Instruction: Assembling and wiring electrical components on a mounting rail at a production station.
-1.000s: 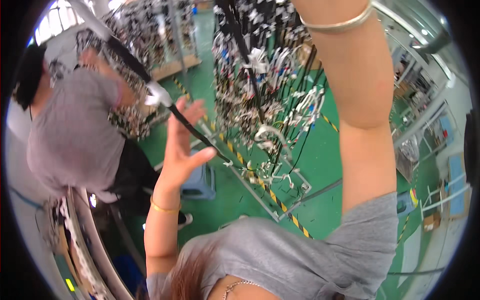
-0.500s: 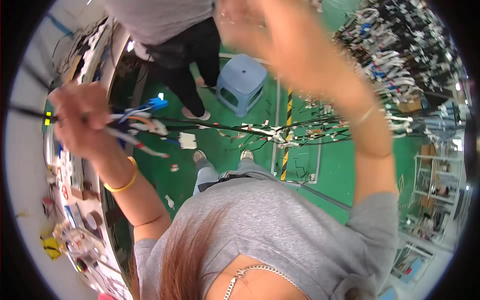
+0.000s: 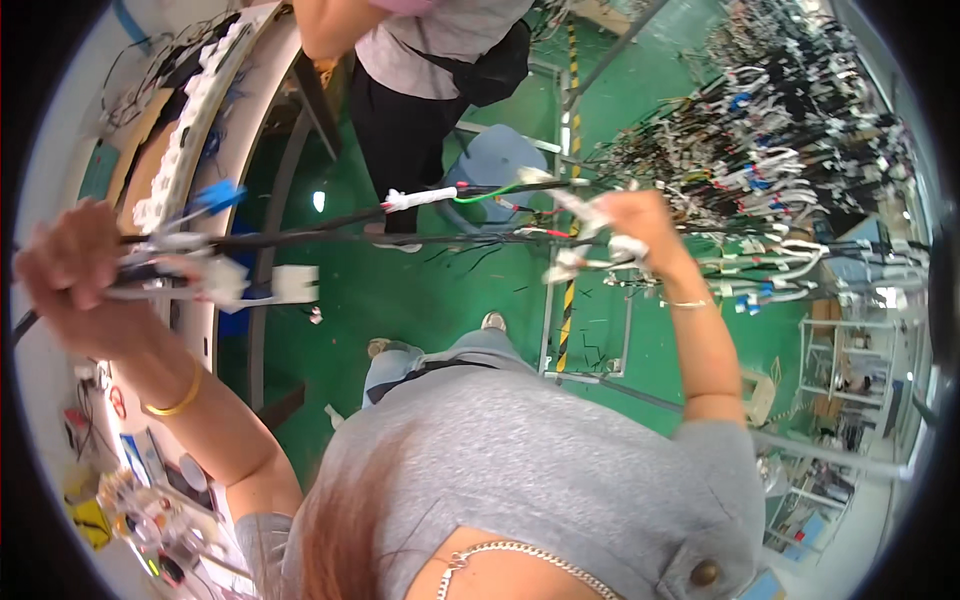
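A long wire harness (image 3: 300, 237) of black cable runs stretched across in front of me between my two hands. My left hand (image 3: 75, 270), slightly blurred, is closed around its left end. Beside these fingers a blue connector (image 3: 220, 195) and a white connector (image 3: 295, 284) dangle on loose wires. On the right, the fingers of my right hand (image 3: 635, 230) are closed on the harness where white-wrapped branches and connectors bunch together. A white-taped section (image 3: 425, 198) with a green wire next to it lies between the hands.
A person (image 3: 440, 60) in a grey top stands ahead, near a blue stool (image 3: 495, 165). Many harnesses (image 3: 760, 180) hang massed at the right. A workbench (image 3: 240, 120) with a white rail runs along the left. A white shelf (image 3: 850, 370) stands at the lower right.
My right hand has come down from above the harness and now grips it. My left hand has moved left and slightly nearer with its end. The other person has shifted right.
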`<state>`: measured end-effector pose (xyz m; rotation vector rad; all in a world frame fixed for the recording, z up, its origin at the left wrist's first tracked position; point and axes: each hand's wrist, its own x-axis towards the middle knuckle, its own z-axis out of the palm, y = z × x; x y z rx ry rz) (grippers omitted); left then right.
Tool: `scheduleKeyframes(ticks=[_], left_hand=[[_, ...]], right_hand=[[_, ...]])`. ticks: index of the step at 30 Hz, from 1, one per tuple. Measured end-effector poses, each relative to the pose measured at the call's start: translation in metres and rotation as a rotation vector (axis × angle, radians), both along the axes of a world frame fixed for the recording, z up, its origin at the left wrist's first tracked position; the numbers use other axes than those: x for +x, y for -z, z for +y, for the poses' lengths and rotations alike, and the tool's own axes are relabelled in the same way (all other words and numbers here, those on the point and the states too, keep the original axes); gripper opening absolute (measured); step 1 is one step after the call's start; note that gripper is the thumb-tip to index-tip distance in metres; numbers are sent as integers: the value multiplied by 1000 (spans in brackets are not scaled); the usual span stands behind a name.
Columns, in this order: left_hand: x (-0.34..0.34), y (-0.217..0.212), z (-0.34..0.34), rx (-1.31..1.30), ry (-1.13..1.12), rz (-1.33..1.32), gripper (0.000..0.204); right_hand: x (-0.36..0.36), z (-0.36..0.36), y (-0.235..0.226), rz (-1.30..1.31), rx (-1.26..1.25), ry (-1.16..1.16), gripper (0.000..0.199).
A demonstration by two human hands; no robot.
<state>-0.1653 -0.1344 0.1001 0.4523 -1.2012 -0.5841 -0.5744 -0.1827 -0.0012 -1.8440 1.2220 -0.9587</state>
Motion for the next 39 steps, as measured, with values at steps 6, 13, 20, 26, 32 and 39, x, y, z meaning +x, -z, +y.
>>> scheduleKeyframes(ticks=[6,13,20,26,32,39], left_hand=[[-51,59,-27,140,224,-83,36],[-6,56,-25,226,-69,96,33],[36,-12,9,193,-252,14,34],[52,-39,14,222,-285,-126,30],[85,-47,10,278,-382,-153,28],[41,-63,-11,368,-936,-285,38]], right_hand=[[5,-5,-65,122,-100,130,34],[-71,0,-4,730,-205,333,47],[-103,44,84,1249,78,306,47],[-53,6,106,1331,359,-47,42],[171,-37,91,56,-43,-647,60],[314,-38,64,-137,-89,-930,48]])
